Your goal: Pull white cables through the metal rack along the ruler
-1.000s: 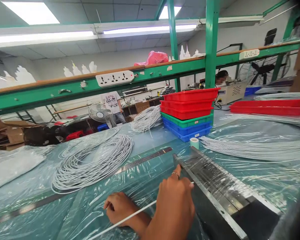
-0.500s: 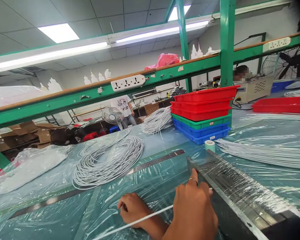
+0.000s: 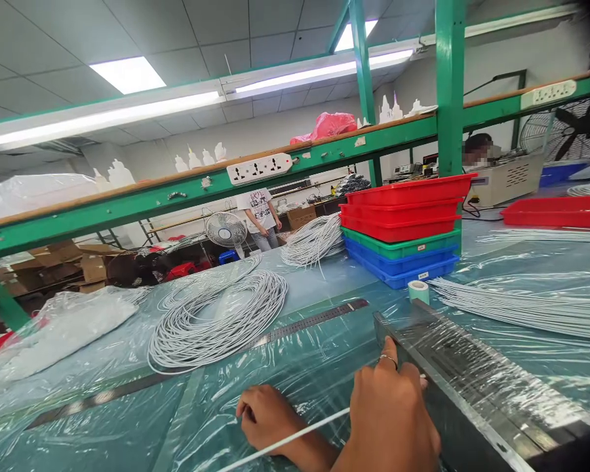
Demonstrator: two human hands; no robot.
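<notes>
Across the plastic-covered table [image 3: 113, 436], the person's arms cross, the left hand [image 3: 394, 406] to the right of the right hand [image 3: 269, 419]. The left hand grasps a white cable [image 3: 319, 425], its tip poking out past the thumb, with the index finger extended against the metal fixture [image 3: 472, 367]. The cable slants in from below, passing over the right wrist; the right hand is loosely curled, and whether it holds anything I cannot tell. Beyond lies a steel ruler [image 3: 319, 320], partly under a coil of white cable [image 3: 240, 328]. Past the fixture's far end stand a tape roll [image 3: 419, 292] and stacked trays [image 3: 403, 229]: 3 red, 1 green, 2 blue. Farther back are 1 fan [image 3: 225, 229] and 1 person [image 3: 259, 210] in a printed white shirt.
</notes>
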